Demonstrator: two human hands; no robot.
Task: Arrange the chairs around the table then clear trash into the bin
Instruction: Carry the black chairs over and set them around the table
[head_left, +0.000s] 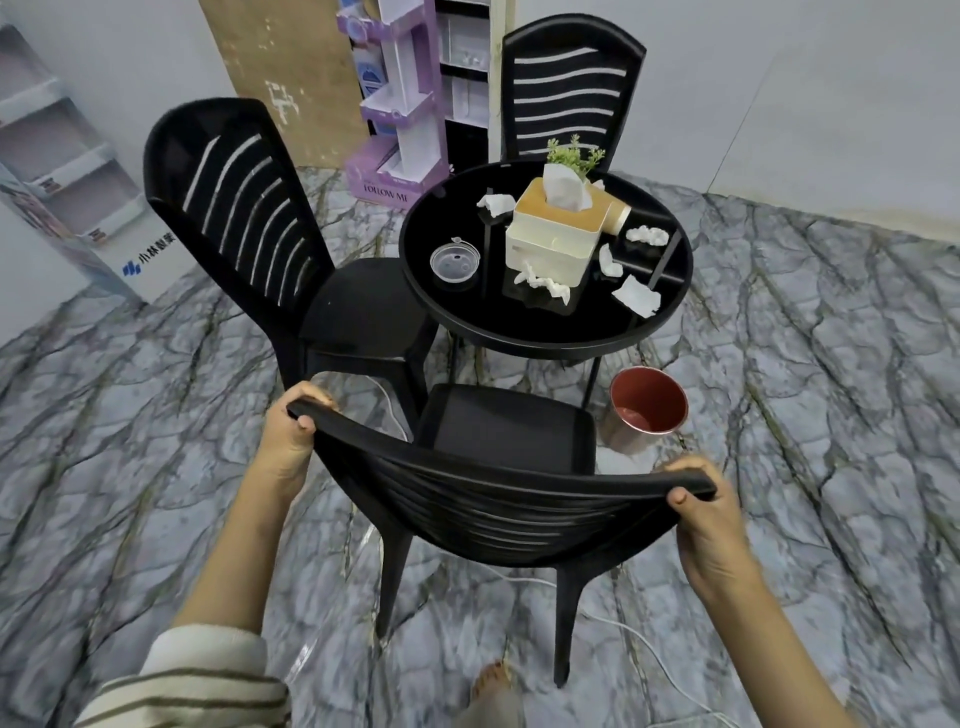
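Left hand (291, 431) and right hand (701, 512) both clamped shut on the top rail of the near chair (498, 467), one at each end. Beyond the hands, its seat faced the round table (457, 317). Crumpled tissues (543, 283) lay on the tabletop around a tissue box (556, 234). Bin (644, 410) stood on the floor just past the right hand. Two more chairs, one (249, 228) ahead of the left hand, another (566, 88) behind the table.

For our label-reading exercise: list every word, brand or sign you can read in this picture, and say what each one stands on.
"FOLLOW ME" – on the base of the purple cardboard display stand.
"小林製薬" with a blue logo – on the foot of the white display shelf at far left.
Smaller print above "FOLLOW ME" and on the purple stand's upper tiers: too small and blurred to read.
No text shows on the tissue box, chairs or bin.
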